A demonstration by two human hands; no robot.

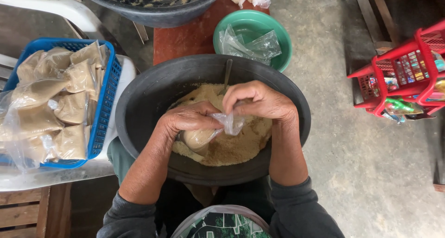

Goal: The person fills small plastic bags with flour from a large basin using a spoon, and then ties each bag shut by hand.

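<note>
centre frame: your left hand (187,119) and right hand (259,101) both pinch the plastic bag (204,136); filled end hangs lower left, neck towards right hand, over black basin (139,103).

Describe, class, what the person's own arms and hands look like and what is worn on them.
Both hands, left hand and right hand, are bare: no gloves, rings or watch show. Dark grey long sleeves are pushed up near the elbows, leaving the forearms uncovered.
</note>
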